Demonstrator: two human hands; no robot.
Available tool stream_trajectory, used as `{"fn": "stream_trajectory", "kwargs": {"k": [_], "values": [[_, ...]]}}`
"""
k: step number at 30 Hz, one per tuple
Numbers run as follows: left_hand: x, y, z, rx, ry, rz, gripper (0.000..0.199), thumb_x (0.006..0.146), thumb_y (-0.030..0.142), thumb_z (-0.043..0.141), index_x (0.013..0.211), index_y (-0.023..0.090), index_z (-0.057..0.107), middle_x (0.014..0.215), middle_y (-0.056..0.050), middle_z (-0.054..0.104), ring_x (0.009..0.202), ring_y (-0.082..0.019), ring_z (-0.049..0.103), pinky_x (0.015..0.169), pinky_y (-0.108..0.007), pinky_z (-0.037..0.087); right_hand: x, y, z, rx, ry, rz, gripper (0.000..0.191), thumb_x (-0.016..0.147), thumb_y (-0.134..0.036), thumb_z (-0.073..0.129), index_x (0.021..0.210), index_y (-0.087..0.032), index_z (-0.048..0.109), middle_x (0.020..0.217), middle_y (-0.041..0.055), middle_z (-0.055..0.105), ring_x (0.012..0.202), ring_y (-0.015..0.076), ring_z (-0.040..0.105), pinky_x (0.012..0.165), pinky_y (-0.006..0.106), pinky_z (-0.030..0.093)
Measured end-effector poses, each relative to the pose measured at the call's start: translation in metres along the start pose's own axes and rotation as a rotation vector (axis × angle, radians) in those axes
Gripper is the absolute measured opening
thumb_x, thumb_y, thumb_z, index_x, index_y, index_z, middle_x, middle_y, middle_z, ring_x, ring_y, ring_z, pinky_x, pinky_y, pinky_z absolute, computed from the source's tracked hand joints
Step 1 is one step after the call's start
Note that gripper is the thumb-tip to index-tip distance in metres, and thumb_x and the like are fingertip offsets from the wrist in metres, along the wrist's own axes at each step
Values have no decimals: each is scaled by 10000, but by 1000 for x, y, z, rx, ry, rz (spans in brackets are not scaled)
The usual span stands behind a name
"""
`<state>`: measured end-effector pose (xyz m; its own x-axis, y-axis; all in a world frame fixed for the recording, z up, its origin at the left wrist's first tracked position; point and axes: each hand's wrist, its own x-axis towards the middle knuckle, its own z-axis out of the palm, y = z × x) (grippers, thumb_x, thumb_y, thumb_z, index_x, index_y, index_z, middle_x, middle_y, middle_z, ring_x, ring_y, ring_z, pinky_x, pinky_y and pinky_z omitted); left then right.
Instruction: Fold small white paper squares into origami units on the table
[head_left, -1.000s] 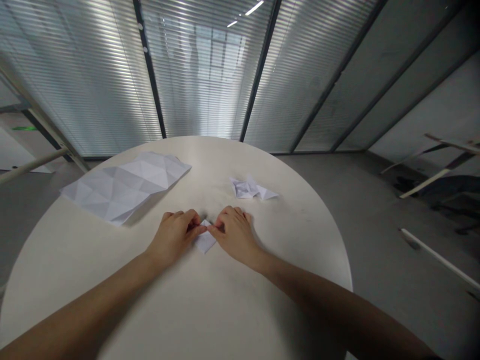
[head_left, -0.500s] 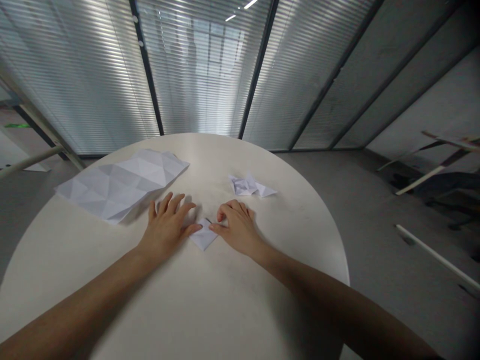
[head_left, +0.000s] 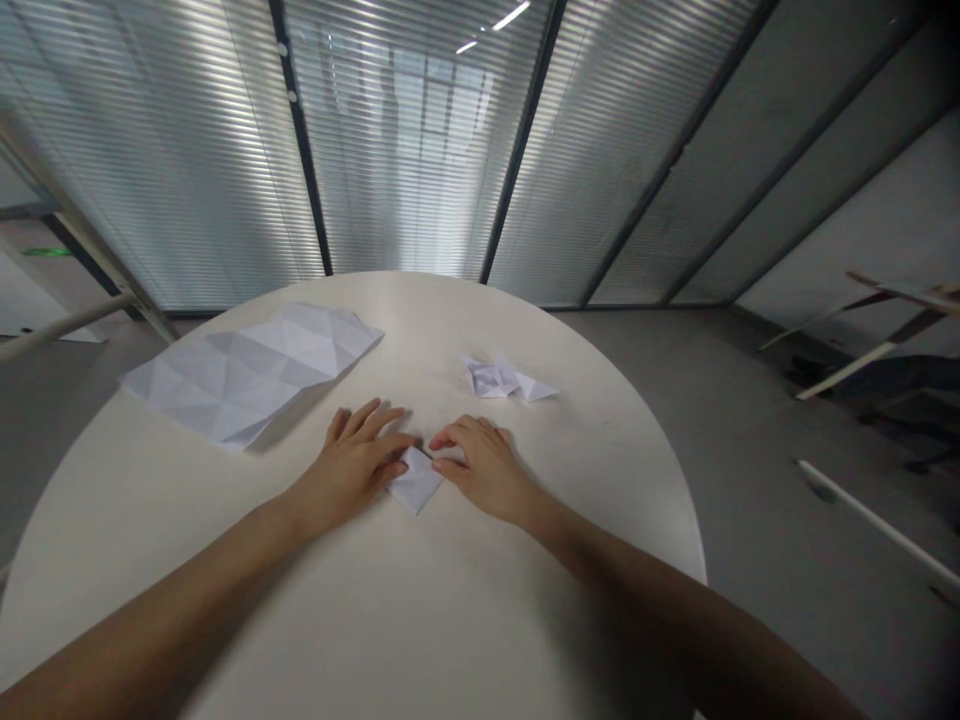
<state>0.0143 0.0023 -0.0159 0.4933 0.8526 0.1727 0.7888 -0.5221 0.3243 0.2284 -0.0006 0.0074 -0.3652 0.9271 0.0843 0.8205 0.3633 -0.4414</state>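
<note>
A small folded white paper (head_left: 415,482) lies on the round white table (head_left: 420,600), one corner pointing toward me. My left hand (head_left: 357,462) rests at its left edge, thumb and index finger closed around that side. On the right, my right hand (head_left: 481,462) has its thumb and index finger at the paper's right corner, a bit of white showing between them. The other fingers of my right hand are curled. Both hands partly hide the far edges of the paper.
A large creased white sheet (head_left: 247,375) lies at the table's left. Small folded paper pieces (head_left: 491,378) sit beyond my right hand. Past the table are a blinds-covered glass wall (head_left: 420,150), a metal frame at left and furniture legs at right.
The fingers of my left hand have drawn closer together, its index finger now over the paper's far left edge. The view has shifted slightly.
</note>
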Motion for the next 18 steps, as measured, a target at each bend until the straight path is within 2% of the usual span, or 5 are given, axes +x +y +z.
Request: {"fn": "stream_trajectory", "kwargs": {"k": [5, 8, 11, 15, 18], "values": [[0, 1, -2, -134, -47, 8, 207, 868, 320, 517, 1063, 274, 568, 1406, -55, 446, 1356, -297, 273, 1064, -603, 176, -3, -2, 2, 19, -14, -25, 158, 819, -262, 660, 975, -254, 637, 1030, 5, 612, 1026, 187, 519, 868, 348, 302], [0, 3, -4, -198, -46, 10, 171, 839, 308, 556, 999, 248, 560, 1350, -66, 492, 1294, -273, 360, 1071, -578, 157, -4, -5, 3, 29, -19, -61, 203, 812, -276, 667, 1012, -258, 632, 1034, 6, 613, 1030, 186, 516, 876, 344, 307], [0, 8, -8, -274, -20, -3, 146, 819, 284, 583, 950, 228, 554, 1191, -56, 587, 1171, -243, 470, 1068, -534, 199, -4, -7, 2, 55, -35, -97, 140, 818, -269, 660, 955, -247, 652, 980, 0, 631, 984, 179, 531, 856, 329, 322], [-2, 17, -16, -396, 74, -49, 89, 826, 243, 580, 908, 210, 574, 871, -17, 641, 881, -184, 574, 902, -380, 409, -2, -10, -7, 163, -31, -91, 28, 815, -231, 664, 840, -224, 672, 836, -14, 648, 846, 156, 559, 776, 295, 346], [-4, 22, -23, -432, 259, -35, 79, 835, 258, 600, 896, 208, 601, 883, -20, 646, 845, -165, 578, 766, -297, 452, -1, -10, -13, 246, 99, -160, 22, 832, -239, 655, 829, -222, 669, 791, -24, 651, 800, 138, 560, 763, 288, 346]]}}
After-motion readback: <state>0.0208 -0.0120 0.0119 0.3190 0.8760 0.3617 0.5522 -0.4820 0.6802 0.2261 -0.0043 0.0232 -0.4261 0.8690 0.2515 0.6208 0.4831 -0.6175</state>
